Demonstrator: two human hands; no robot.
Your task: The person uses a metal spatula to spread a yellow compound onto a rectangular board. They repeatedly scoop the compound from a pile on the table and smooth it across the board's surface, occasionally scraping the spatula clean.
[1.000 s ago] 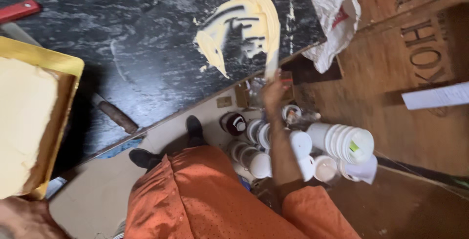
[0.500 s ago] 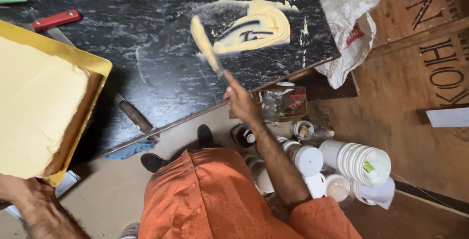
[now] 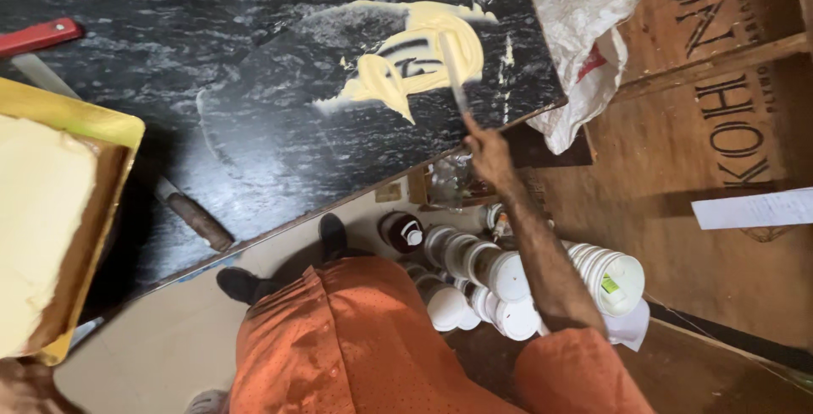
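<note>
A: Start with the big black marbled tabletop [image 3: 254, 109]. It runs slantwise, and its near edge drops to the floor right beside the cream smear [image 3: 415, 58].

B: And that smear is the job in hand, I'd say: scraping up cream. The right hand [image 3: 484, 147] is clenched round the handle of a long palette knife [image 3: 455, 71], blade laid across the smear's right side.

A: Left of the smear, well apart, there's the gold board with the cream-coated cake [image 3: 42, 228], overhanging the tabletop's edge.

B: The left hand [image 3: 25, 384] sits under it at the frame's corner. Whether it grips, I can't tell.

A: Next call, in my judgement: load the blade and carry it leftward to the cake, level, so nothing slides off.

B: Open tabletop lies between smear and cake. Only a wooden-handled knife [image 3: 190, 215] lies near that edge. Right of the smear it's tight: a white plastic bag [image 3: 576, 50] hangs over the corner.

A: Below the smear, stacked white tubs [image 3: 508, 278] crowd the floor.
</note>
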